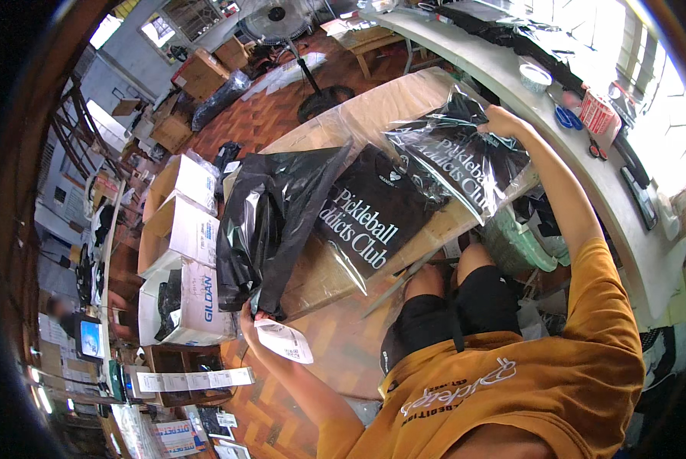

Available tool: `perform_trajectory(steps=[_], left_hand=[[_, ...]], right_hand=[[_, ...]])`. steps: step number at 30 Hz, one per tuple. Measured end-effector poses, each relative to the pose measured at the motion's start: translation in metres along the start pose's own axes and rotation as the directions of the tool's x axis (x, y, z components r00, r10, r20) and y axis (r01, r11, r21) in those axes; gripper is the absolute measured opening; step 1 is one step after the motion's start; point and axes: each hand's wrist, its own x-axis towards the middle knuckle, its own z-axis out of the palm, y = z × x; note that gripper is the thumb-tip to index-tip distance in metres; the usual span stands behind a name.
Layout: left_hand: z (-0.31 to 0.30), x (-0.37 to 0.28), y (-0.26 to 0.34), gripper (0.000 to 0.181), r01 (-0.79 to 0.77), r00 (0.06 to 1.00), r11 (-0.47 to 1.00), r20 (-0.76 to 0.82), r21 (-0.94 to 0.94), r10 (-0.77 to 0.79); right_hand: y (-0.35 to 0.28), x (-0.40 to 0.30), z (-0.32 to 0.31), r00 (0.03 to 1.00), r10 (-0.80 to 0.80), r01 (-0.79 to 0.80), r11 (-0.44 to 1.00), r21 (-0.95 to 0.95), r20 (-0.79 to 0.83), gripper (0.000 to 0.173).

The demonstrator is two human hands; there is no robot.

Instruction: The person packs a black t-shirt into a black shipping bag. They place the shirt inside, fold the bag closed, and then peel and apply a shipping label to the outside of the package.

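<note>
Fingers of my left hand point(252, 321) are closed on the lower end of a black plastic mailer bag point(274, 206); a white printed paper slip point(284, 342) lies against that hand. At the upper right, my right hand point(501, 123) grips the top edge of a black T-shirt in a clear plastic bag point(463, 160), raised partly over the table. Between the two hands, another folded black T-shirt in clear plastic point(366, 212) lies on the plastic-covered brown tabletop point(320, 281). Both shirts bear white lettering.
White cardboard boxes point(194, 241) stand left of the table. Along the right runs a long white counter point(612, 212) with blue-handled scissors point(566, 117), red-handled scissors point(597, 150) and a label roll point(598, 112). A pedestal fan point(303, 63) stands beyond the table. Another person point(62, 312) is at far left.
</note>
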Motion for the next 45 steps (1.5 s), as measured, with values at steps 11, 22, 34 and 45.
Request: perform_trajectory(steps=[11, 22, 34, 45], left_hand=[[-0.048, 0.065, -0.010, 0.037, 0.139, 0.963, 0.988, 0.223, 0.072, -0.152], [-0.031, 0.073, -0.021, 0.032, 0.156, 0.973, 0.986, 0.182, -0.054, -0.144], [-0.012, 0.037, -0.021, 0.021, -0.090, 0.991, 0.992, -0.110, -0.084, 0.081], [-0.017, 0.027, -0.030, 0.021, -0.256, 0.954, 0.904, -0.242, -0.343, 0.179]], right_hand=[[-0.028, -0.009, -0.123, 0.841, -0.014, 0.453, 0.565, 0.689, -0.541, 0.048], [0.011, 0.037, 0.018, 0.994, 0.084, -0.053, 0.927, 0.371, -0.066, 0.068], [-0.061, -0.008, -0.053, 0.961, -0.117, 0.236, 0.816, 0.527, -0.250, 0.067], [-0.179, -0.095, -0.185, 0.910, -0.368, 0.414, 0.820, 0.395, -0.190, 0.027]])
